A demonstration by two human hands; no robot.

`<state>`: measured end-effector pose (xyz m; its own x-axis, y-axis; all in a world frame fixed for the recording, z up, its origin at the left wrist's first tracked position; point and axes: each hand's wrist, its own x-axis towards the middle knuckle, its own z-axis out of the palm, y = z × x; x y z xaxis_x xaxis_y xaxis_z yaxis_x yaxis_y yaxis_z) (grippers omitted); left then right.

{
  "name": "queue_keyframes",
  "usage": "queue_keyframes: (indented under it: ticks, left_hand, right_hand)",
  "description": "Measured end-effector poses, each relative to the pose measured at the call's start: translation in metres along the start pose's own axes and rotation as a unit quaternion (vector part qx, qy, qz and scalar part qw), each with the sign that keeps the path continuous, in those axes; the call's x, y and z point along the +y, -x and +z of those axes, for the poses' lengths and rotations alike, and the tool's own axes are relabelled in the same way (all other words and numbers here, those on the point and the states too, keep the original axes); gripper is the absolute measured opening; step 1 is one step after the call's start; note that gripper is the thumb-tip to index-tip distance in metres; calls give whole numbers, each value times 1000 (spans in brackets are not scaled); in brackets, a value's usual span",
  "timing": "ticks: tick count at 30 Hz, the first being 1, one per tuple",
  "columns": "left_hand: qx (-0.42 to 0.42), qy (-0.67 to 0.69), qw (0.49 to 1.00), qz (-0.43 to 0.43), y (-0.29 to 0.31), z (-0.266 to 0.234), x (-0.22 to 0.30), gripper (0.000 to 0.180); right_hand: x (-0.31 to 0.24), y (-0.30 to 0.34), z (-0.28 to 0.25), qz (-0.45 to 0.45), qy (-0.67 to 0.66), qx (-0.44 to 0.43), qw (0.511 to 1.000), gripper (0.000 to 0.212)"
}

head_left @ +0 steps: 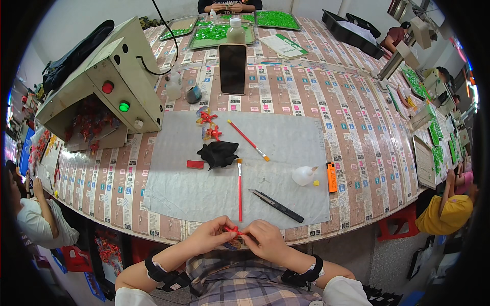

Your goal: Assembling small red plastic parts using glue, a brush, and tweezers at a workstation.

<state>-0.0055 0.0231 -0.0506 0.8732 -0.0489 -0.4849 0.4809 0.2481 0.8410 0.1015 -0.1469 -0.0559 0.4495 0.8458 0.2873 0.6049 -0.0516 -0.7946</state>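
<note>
**Head view: both hands pinch a small red piece at the table's near edge**

Head view shows the left hand (210, 235) and right hand (265, 238) meeting just at the near rim of the table (357, 122), over the person's lap. Between the hands and the grey mat (291, 143) lies only a thin strip of tabletop. On the mat, a red brush (240, 189) points at the hands and a black knife (276, 206) lies just right of it, so open room is mainly leftward.

A small red piece (232, 230) is pinched between the fingertips of both hands, thumbs and forefingers closed on it. It looks bright red and thin. Its long axis seems to run left to right between the hands, though it is too small to be sure.
</note>
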Motion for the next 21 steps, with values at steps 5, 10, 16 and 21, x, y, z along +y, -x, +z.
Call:
queue_keyframes:
  ticks: [5, 10, 16, 21]
  left_hand:
    - [1, -1, 1000, -4, 0, 0, 0, 12]
    - [-7, 18, 1000, -7, 0, 0, 0, 12]
    - [-2, 0, 1000, 10, -3, 1, 0, 13]
    - [-1, 11, 1000, 3, 0, 0, -1, 13]
  right_hand:
    - [0, -1, 0, -6, 2, 3, 1000, 12]
    - [0, 0, 0, -7, -1, 8, 1000, 12]
    - [0, -1, -3, -1, 1, 8, 1000, 12]
    - [-2, -2, -1, 4, 2, -2, 1000, 12]
